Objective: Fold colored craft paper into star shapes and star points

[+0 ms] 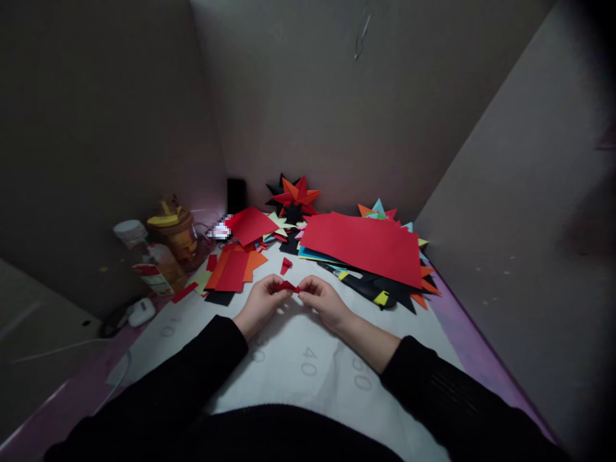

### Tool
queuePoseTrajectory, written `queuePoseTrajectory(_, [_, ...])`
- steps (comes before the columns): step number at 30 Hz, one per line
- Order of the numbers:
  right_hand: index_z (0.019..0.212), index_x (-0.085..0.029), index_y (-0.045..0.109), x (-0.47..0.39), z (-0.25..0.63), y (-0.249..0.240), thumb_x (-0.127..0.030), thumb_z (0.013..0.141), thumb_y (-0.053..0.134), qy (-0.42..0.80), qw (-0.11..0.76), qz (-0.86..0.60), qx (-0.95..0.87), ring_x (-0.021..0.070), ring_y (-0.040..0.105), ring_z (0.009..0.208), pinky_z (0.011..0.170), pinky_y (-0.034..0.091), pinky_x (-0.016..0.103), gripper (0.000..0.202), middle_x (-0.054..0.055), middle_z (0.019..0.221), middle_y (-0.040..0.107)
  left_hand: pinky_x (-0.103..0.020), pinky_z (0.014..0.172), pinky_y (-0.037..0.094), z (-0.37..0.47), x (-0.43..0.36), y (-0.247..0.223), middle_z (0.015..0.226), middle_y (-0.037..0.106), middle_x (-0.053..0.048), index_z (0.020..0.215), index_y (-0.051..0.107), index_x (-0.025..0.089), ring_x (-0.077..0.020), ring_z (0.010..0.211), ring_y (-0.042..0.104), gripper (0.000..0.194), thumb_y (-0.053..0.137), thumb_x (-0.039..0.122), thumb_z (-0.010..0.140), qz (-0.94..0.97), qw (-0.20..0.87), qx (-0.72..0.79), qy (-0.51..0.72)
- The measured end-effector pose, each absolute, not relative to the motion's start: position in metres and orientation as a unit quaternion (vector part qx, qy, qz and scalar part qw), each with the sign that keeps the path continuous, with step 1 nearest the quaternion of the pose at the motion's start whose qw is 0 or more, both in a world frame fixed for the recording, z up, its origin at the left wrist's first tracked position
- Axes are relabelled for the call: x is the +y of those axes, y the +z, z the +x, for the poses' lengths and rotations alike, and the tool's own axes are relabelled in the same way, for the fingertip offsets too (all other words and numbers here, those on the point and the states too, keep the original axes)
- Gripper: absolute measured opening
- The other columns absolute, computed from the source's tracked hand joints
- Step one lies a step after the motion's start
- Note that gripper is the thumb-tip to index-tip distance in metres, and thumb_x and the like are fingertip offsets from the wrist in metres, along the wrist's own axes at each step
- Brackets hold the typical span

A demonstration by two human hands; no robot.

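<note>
Between my two hands is a small folded piece of red paper (289, 286). My left hand (264, 300) pinches its left end, and my right hand (321, 299) pinches the other end, fingers closed. Just beyond my fingertips lies another small folded red paper piece (285, 265) on the white sheet (298, 378) printed with numbers. Left of my hands are red and orange paper strips (235, 271). A stack topped by a large red sheet (363, 247) sits to the right, with a black and yellow utility knife (366, 287) at its near edge.
Folded paper stars (296, 196) stand against the back wall. On the left are a bottle with a white cap (156, 263), a brown cup with a yellow lid (176, 234) and a small white case (141, 312). Walls enclose the table on several sides.
</note>
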State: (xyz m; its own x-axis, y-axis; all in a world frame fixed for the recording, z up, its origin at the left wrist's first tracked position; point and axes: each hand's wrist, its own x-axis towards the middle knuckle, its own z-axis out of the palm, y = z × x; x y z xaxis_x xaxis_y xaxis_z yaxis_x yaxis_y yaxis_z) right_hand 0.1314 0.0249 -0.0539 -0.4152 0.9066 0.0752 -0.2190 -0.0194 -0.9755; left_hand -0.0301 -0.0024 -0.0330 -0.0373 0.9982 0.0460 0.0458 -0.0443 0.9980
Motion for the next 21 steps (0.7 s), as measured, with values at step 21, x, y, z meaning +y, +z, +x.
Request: queuePoseTrajectory(21, [0.073, -0.021, 0.057, 0.0256, 0.131, -0.0519, -0.024, 0.069, 0.064, 0.523, 0.488, -0.354, -0.603, 0.0141, 0.052, 0.067, 0.064, 0.041, 0.026, 0.008, -0.002, 0.071, 0.057, -0.02, 0.049, 0.035, -0.0263, -0.0029, -0.0377, 0.06, 0.058, 0.003, 0.069, 0.05, 0.015, -0.0078, 0.05, 0.05, 0.029, 0.074, 0.028, 0.061, 0.488, 0.528, 0.49, 0.493])
